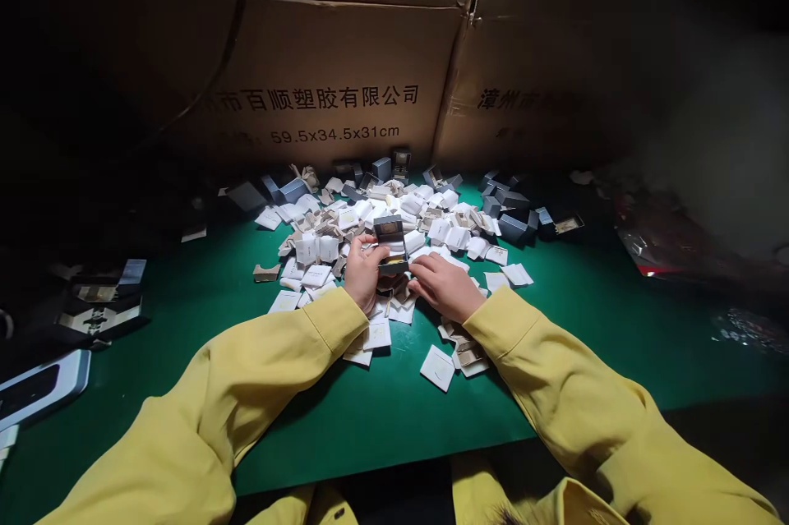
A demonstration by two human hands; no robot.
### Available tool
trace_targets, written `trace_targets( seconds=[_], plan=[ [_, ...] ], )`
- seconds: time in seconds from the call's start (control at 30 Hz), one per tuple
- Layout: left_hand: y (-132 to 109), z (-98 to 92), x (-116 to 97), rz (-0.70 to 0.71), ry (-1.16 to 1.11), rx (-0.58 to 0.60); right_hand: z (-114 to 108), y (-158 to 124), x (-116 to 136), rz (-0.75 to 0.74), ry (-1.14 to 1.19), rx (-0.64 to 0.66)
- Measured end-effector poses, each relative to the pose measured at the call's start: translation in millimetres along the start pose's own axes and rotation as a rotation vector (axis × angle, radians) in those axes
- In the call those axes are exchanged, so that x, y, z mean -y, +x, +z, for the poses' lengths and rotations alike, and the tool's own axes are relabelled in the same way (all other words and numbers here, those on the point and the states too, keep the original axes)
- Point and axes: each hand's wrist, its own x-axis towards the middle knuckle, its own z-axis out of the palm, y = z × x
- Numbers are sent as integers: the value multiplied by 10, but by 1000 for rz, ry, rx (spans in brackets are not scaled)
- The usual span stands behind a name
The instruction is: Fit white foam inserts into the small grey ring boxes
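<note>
In the head view, the left hand (362,272) gripped one small dark box (389,231), lid raised, its thumb pressed near the front edge and its fingers closed around the side. The right hand (446,285) sat just beside that box's right corner, fingers curled; whether they pinched anything, I could not tell. The box was held above the near part of a heap of white cards (319,249), with a bit of yellow showing inside it. The step in hand looked like close finger work at the open box, and the next move seemed to call for a steady left grip while the right fingertips worked at its rim. Counted out, there were two hands, one held box, one more dark box standing open (402,164) beyond it, and one white-framed device (46,389) far to its left. Two printed carton panels, a left panel (345,48) and a right panel (523,57), rose behind it. The cards around it and the closed dark boxes (513,213) to its right overlapped too much for a firm count.
</note>
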Motion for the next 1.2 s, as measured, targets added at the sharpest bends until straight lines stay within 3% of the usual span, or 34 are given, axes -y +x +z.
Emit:
trace_targets(
  seconds=[0.33,1.2],
  plan=[
    [1,-3,-12,3,7,-9,23,10,-58,-18,-158,12],
    [-4,-5,-1,-9,0,32,83,40,-182,131,111,-305]
  ],
)
